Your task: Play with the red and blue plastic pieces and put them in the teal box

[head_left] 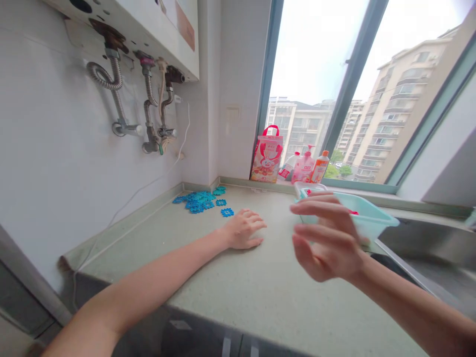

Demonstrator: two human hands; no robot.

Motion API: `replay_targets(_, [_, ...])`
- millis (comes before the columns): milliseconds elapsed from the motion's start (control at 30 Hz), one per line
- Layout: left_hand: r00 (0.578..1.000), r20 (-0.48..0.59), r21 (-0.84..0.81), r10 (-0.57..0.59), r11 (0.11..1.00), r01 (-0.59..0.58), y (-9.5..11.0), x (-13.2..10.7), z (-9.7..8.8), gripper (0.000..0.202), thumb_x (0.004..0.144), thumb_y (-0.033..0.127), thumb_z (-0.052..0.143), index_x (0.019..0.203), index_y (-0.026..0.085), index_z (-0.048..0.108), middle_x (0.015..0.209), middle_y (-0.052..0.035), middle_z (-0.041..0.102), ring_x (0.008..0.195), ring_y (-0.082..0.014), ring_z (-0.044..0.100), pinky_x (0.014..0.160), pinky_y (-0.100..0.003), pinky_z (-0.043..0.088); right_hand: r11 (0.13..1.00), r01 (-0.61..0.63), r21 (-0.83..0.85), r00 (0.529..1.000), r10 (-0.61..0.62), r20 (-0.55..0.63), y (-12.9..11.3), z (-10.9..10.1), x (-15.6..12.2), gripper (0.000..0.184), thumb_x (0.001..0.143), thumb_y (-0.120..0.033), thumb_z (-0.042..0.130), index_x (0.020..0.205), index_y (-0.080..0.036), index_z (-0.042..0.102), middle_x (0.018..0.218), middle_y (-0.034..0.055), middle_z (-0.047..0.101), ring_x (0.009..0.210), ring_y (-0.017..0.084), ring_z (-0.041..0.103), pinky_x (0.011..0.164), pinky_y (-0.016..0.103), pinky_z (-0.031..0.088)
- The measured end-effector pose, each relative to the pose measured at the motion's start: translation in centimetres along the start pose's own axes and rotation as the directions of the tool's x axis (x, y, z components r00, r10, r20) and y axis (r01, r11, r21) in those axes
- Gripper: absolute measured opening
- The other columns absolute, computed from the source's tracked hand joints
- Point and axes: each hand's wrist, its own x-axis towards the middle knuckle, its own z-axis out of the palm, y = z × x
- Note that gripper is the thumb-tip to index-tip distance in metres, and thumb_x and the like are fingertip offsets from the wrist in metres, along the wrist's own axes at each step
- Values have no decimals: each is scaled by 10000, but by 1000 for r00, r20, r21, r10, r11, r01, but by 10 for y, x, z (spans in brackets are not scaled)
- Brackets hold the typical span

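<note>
My left hand [245,230] lies palm down on the pale green countertop [275,297], fingers stretched out and holding nothing. Just beyond it is a loose blue gear-edged plastic piece [227,212], close to a pile of similar blue pieces [200,201] in the back corner. My right hand [329,238] is raised over the counter, a little blurred, its fingers bent and apart from the thumb with nothing visible between them. It partly covers a light turquoise plastic basin [379,218], where bits of red show.
A metal sink [439,253] lies on the right. Along the windowsill stand a pink bag [267,158], a pink pump bottle [304,166] and an orange bottle [320,167]. A white cable [139,188] runs down the left wall, below a water heater [163,29] with metal hoses.
</note>
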Motion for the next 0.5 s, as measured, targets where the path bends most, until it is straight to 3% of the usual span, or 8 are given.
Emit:
replay_targets(67, [999,-4,62,-42,997,42,-18,-9,-4,443,1008,461,587,1397,260,657,1461,-129,646,1391,-317,542,1250,-525,308,997,48,52,998,-50,32,4,41,-3,655,931,-137,561,1512,-436,531,1509,66,593,1308,287,633,1087,544,543])
replay_targets(100, [998,6,95,-56,994,55,-31,-16,-9,443,1014,463,576,1400,260,654,1464,-130,641,1397,-318,534,1253,-539,297,996,46,72,993,-53,103,8,61,-8,673,909,-131,568,1522,-405,532,1535,86,579,1328,295,625,1114,559,522])
replay_targets(200, [991,50,203,-127,972,114,-80,-48,-24,483,994,510,596,1398,252,657,1501,-157,606,1440,-364,484,1242,-635,261,992,-94,80,931,59,361,23,105,-35,573,925,-197,602,1485,-321,581,1629,147,491,1406,330,570,1189,623,440])
replay_targets(267, [954,-12,248,-299,924,292,-113,-74,-33,546,960,563,630,1423,274,647,1534,-164,576,1453,-375,464,1239,-642,256,963,-257,80,900,208,384,32,117,-52,521,952,-214,595,1466,-301,586,1627,153,492,1421,319,557,1189,618,442])
replay_targets(300, [912,-56,264,-406,875,406,-128,-86,-35,582,971,602,603,1451,274,629,1547,-169,564,1462,-376,455,1240,-631,259,940,-330,86,881,274,386,35,118,-58,510,961,-224,597,1467,-287,579,1620,160,497,1430,317,549,1183,609,452])
replay_targets(367, [783,-123,267,-610,739,618,-150,-108,-35,649,1003,667,506,1487,244,599,1588,-188,524,1491,-384,429,1234,-605,283,895,-435,104,843,363,397,36,118,-63,514,967,-252,615,1478,-262,563,1603,180,508,1448,325,536,1171,597,469])
replay_targets(433, [648,-102,238,-755,614,753,-163,-120,-32,693,1031,700,395,1501,226,580,1592,-190,525,1486,-381,449,1207,-574,341,870,-478,119,813,387,435,35,117,-64,525,964,-287,641,1483,-265,565,1593,181,521,1453,336,536,1174,598,470])
replay_targets(500, [559,-43,223,-828,537,813,-169,-126,-27,726,1033,704,354,1528,208,544,1586,-193,535,1466,-383,480,1174,-555,391,857,-503,117,791,401,461,32,118,-62,518,963,-304,651,1476,-287,582,1587,168,532,1450,341,543,1181,603,465])
